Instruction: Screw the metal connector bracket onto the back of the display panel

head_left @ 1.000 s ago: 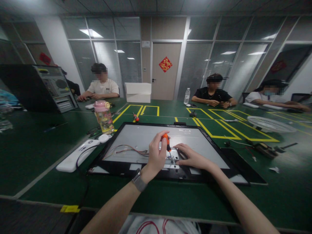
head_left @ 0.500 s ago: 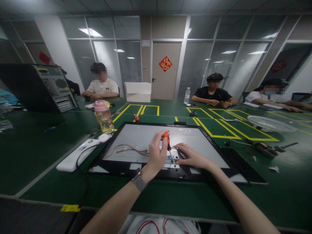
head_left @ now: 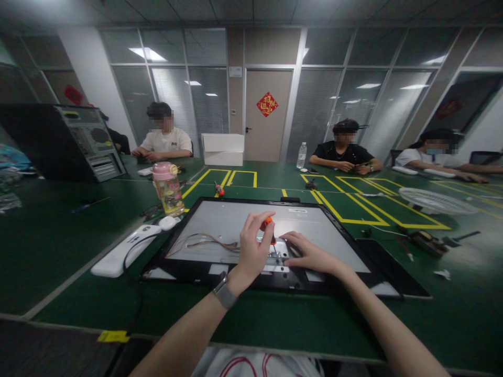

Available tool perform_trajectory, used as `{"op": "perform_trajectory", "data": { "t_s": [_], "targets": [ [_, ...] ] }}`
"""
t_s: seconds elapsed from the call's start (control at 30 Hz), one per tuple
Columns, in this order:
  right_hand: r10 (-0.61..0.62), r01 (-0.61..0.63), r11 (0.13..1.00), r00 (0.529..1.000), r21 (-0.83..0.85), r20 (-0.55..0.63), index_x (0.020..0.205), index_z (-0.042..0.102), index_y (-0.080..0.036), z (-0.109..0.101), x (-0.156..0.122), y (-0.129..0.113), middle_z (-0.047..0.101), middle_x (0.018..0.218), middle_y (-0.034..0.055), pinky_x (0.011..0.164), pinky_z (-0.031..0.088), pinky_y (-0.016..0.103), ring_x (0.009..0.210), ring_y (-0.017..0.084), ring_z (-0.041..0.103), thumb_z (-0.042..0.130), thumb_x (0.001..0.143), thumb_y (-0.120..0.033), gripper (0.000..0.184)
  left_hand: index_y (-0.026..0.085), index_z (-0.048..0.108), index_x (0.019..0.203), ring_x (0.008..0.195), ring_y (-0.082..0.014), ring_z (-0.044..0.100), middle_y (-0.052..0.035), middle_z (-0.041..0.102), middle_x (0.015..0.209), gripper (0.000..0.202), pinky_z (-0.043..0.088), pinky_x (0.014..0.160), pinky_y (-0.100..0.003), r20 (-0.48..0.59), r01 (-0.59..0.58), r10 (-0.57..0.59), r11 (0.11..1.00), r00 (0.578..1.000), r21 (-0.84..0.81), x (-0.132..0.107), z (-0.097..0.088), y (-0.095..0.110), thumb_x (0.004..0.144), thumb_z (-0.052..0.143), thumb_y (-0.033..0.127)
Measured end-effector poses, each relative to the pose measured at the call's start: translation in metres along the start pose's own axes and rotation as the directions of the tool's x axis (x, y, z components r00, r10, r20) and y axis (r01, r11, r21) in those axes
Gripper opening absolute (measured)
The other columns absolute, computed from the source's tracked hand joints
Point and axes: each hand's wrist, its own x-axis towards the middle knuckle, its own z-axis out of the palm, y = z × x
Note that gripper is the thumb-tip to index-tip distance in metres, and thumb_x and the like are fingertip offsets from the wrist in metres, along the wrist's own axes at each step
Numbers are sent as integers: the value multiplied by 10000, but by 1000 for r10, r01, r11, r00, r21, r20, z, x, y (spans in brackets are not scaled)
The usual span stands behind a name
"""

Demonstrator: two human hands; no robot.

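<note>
Head view, centre: left hand [head_left: 253, 246] pinching orange-black screwdriver [head_left: 268, 221], apparently screw-turning; right hand [head_left: 310, 255] spread against silver-metal bracket [head_left: 280, 248]; needs steadiness.

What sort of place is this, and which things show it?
Probably an office or meeting room used for electronics work: a large green table with yellow markings, a computer tower, and an orange screwdriver held in the left hand over what looks like a screen panel.

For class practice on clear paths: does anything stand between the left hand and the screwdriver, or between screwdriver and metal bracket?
Nothing visible does. The left hand grips the screwdriver, which points down at the metal bracket; the right hand lies to one side.
</note>
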Motion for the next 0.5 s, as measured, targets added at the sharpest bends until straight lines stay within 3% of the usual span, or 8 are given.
{"op": "perform_trajectory", "data": {
  "t_s": [0.27, 0.5],
  "targets": [
    [-9, 9, 1000, 1000, -11, 3, 1301, 483, -209, 0, -1, 0, 477, 1288, 101, 1064, 345, 432, 1213, 285, 444, 678, 768, -465, 623, 191, 569, 1199, 1025, -185, 560, -83, 609, 1104, 311, 434, 886, -316, -5, 23, -24, 998, 1000, -56, 0, -2, -3, 974, 359, 234],
    [9, -9, 1000, 1000, -8, 5, 1312, 471, -203, -1, -1, -2, 464, 1306, 109, 1075, 332, 440, 1225, 293, 435, 676, 762, -480, 649, 214, 610, 1147, 856, -150, 568, -49, 583, 964, 257, 450, 779, -269, -13, 30, -30, 1000, 999, -6, 2, 0, -2, 934, 467, 230]
  ]
}}
